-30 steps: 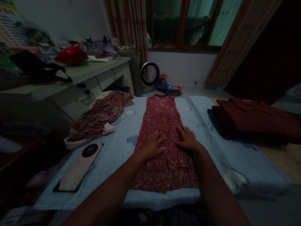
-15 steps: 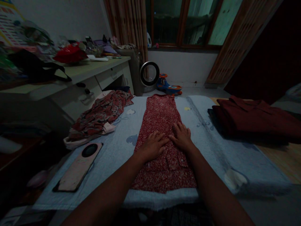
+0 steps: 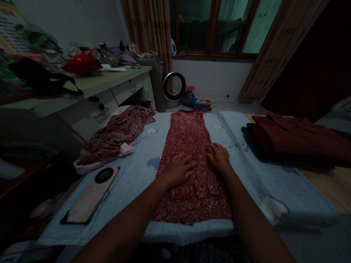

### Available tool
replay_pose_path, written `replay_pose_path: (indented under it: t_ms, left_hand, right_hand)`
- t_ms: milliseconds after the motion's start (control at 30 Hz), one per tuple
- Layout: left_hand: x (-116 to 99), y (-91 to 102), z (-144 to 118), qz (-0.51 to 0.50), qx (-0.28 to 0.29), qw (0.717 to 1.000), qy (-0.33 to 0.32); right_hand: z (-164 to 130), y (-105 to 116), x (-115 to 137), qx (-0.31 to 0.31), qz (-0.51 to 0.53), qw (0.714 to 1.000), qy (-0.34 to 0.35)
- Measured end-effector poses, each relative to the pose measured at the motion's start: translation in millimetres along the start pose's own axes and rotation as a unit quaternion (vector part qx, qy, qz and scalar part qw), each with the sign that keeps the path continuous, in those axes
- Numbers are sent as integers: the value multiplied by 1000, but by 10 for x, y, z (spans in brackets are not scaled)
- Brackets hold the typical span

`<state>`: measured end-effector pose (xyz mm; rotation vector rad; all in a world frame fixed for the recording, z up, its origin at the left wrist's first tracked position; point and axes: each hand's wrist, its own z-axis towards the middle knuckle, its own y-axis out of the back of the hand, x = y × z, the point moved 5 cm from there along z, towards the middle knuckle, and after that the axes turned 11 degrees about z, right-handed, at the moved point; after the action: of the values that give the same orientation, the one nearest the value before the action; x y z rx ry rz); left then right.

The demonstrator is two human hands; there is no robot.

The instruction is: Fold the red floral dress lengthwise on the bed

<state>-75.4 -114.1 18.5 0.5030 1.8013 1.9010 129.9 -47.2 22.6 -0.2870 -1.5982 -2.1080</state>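
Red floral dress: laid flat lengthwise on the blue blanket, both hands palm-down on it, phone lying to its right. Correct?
Not quite. The phone lies to the left of the red floral dress, not the right, as the head view shows. The rest holds: the dress is flat on the blue blanket, with the left hand and right hand palm-down on it.

A long red dress (image 3: 189, 153) with tiny white dots is spread out flat on a light blue blanket (image 3: 137, 171). It is laid lengthwise, running away from the near edge, and is folded narrow. Small buttons can be seen near its lower part.
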Motion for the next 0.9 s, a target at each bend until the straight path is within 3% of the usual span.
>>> replay_pose_path:
  t_ms: [133, 233, 367, 600, 900]
  left_hand:
    - [-4, 18, -9, -5, 3, 1000, 2]
    - [-6, 24, -13, -8, -1, 1000, 0]
    - [5, -6, -7, -9, 0, 1000, 0]
    - [18, -39, 2, -6, 7, 1000, 4]
    - [6, 2, -4, -4, 4, 1000, 7]
  right_hand:
    - [-29, -68, 336, 29, 66, 990, 125]
    - [-55, -144, 495, 81, 47, 984, 151]
    - [-50, -140, 505, 105, 24, 985, 138]
    - [-32, -46, 304, 128, -12, 989, 72]
    - [-55, 41, 151, 121, -2, 992, 40]
